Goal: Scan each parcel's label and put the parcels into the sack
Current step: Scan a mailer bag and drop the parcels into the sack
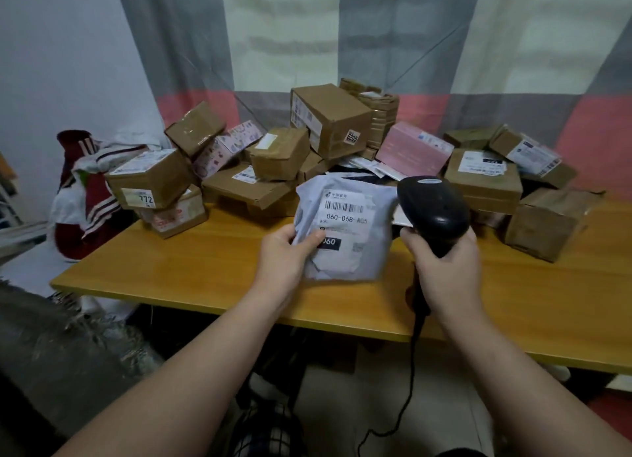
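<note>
My left hand (285,251) grips a soft grey-white mailer parcel (355,251) by its left edge, thumb on the front, above the table. Its white label (345,217) with a barcode and "060-06B-A05" faces me. My right hand (444,265) holds a black handheld barcode scanner (432,208) by its handle, just right of the parcel, its head beside the label's upper right. The scanner's black cable (408,381) hangs down below the table edge. A grey woven sack (65,347) lies low at the left.
A pile of brown cardboard boxes (328,118) and a pink box (413,152) covers the back of the yellow wooden table (191,268). A red-and-white garment (85,196) lies heaped at the table's left end. A checked curtain hangs behind.
</note>
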Available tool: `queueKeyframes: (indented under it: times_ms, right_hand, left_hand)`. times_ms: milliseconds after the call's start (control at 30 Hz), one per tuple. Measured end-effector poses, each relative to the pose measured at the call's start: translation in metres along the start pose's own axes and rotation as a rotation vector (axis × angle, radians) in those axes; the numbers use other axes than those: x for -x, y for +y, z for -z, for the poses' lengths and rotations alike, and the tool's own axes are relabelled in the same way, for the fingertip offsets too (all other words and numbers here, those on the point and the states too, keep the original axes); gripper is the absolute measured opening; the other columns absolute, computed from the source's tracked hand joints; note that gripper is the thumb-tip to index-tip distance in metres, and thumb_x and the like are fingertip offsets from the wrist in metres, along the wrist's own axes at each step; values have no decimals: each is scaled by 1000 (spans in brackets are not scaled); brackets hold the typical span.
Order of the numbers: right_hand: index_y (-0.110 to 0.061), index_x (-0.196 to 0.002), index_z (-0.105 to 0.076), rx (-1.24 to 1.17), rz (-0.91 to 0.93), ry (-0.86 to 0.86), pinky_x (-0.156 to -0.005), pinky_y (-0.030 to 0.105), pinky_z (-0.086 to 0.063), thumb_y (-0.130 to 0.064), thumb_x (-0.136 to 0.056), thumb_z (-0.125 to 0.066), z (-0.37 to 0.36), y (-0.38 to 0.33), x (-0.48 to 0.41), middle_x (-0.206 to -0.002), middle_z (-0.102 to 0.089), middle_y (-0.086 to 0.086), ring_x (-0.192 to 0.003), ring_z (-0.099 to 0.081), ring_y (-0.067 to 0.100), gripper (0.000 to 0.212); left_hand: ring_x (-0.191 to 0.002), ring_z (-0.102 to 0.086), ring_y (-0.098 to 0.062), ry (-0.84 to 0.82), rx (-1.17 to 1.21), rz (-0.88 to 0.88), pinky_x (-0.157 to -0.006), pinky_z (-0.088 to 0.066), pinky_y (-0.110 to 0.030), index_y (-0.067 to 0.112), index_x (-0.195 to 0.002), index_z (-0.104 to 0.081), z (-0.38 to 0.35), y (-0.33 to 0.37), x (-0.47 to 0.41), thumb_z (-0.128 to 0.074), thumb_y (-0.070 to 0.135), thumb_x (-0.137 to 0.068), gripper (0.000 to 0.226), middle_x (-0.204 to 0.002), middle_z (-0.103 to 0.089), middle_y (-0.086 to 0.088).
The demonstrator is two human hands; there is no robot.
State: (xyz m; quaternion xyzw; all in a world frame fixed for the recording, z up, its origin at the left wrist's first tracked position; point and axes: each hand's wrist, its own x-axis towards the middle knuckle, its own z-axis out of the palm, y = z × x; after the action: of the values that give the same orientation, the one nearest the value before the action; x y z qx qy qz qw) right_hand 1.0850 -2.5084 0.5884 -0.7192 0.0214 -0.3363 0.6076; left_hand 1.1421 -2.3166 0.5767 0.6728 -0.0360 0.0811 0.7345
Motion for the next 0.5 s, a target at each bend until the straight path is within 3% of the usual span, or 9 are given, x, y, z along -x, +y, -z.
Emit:
queueKeyframes:
  times_ms: [67,133,233,367,500]
  right_hand:
    - [-27,-81,-63,17,52,-66,-59,10,-42,-22,-79,-75,6,-4,12,-67,-63,-13,-66,-59,-4,13]
    - [-27,-66,-60,66,29,-163,-49,9,-36,-24,-79,-75,5,-1,27,-51,-58,-18,-51,-54,-3,20]
    - [-30,-64,-57,89,3,-237,-49,8,-36,-26,-79,-75,1,8,47,-50,-56,-23,-52,-53,-6,24]
    - [-28,-72,-63,49,-1,-266,-54,8,-37,-26,-79,-75,-1,11,52,-56,-59,-24,-59,-55,-7,15]
    - [-31,-66,-58,51,16,-322,-53,11,-37,-28,-80,-74,-2,5,49,-52,-57,-23,-55,-54,-3,21]
  left_hand:
    - [-77,-72,-18,51,31,-3,-65,-59,-28,16,-88,-70,-1,-9,-1,-71,11,-84,6,-80,-75,0]
    - [-76,-72,-15,115,78,20,-61,-56,-24,15,-88,-70,-3,-22,1,-71,10,-84,7,-79,-75,2]
    - [-71,-71,-9,171,127,44,-56,-52,-18,16,-86,-69,-4,-34,6,-70,10,-85,7,-77,-74,5]
    - [-72,-71,-10,151,129,36,-56,-53,-18,18,-89,-67,-1,-33,5,-70,12,-85,8,-79,-75,6]
    - [-72,-72,-11,131,119,20,-57,-54,-20,19,-88,-68,0,-30,4,-71,11,-84,9,-79,-75,6]
